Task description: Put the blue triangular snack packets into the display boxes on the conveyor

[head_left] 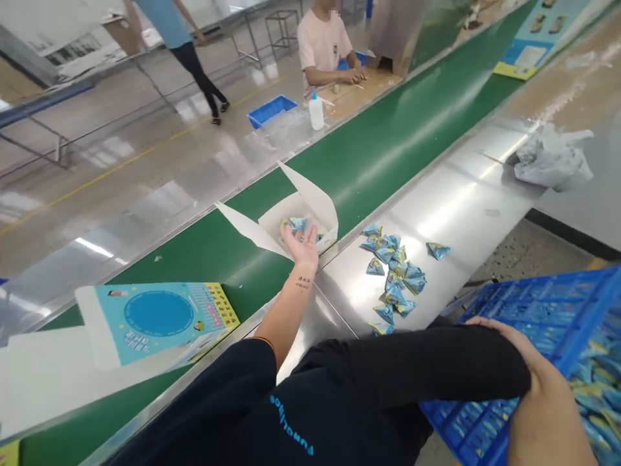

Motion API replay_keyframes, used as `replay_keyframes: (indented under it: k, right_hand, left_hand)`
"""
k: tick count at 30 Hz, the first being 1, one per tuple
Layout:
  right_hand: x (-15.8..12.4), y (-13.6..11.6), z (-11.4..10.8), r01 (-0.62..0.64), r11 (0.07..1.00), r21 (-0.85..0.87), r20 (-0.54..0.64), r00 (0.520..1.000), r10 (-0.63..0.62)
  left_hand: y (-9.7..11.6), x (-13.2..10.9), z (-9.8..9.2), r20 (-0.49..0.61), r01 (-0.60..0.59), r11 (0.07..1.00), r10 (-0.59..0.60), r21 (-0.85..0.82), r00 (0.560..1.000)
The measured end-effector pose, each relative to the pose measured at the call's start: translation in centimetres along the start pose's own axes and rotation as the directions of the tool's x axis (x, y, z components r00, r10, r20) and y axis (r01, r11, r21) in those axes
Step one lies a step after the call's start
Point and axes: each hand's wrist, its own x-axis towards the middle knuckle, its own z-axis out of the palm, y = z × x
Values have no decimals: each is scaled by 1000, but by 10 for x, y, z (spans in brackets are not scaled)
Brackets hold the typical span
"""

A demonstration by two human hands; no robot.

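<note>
My left hand (301, 247) reaches into the white open carton (325, 210) on the green belt, palm up and fingers apart. Small blue-and-yellow pyramid-shaped packets (297, 223) lie in the carton behind my fingers; the hand does not grip any that I can see. My right hand (509, 340) lies over my knee in black trousers, fingers stretched, beside a blue plastic crate (538, 291) with many such packets. On the metal ledge between sits a loose group of the same packets (395, 278), with one packet (438, 250) a little apart.
The green conveyor belt (388, 142) runs diagonally past me. A printed blue carton (160, 317) lies at left, another (543, 39) far right. A crumpled plastic bag (553, 158) rests on the ledge. Across the belt are a seated person (325, 45), a white bottle (316, 113) and a blue bin (272, 111); another person (179, 52) walks.
</note>
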Motion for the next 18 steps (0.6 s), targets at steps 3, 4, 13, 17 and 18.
replay_keyframes:
  k: [3, 4, 13, 17, 18]
  right_hand:
    - [0, 8, -3, -315, 901, 299, 113, 949, 294]
    - [0, 10, -3, -350, 869, 348, 110, 936, 333]
    - [-8, 5, 1, -343, 866, 364, 60, 936, 346]
    - [-5, 11, -5, -359, 865, 351, 109, 933, 343]
    - [-4, 15, -6, -365, 865, 343, 142, 931, 337]
  left_hand:
    - [-23, -54, -46, 353, -149, 940, 33, 308, 935]
    - [-31, -72, -60, 509, -225, 878, -25, 423, 860]
    - [-109, -119, -91, 752, -853, 169, -575, 494, 322]
    - [-140, -110, -73, 754, -964, 27, -629, 266, 190]
    - [-145, -111, -70, 760, -983, 33, -639, 180, 118]
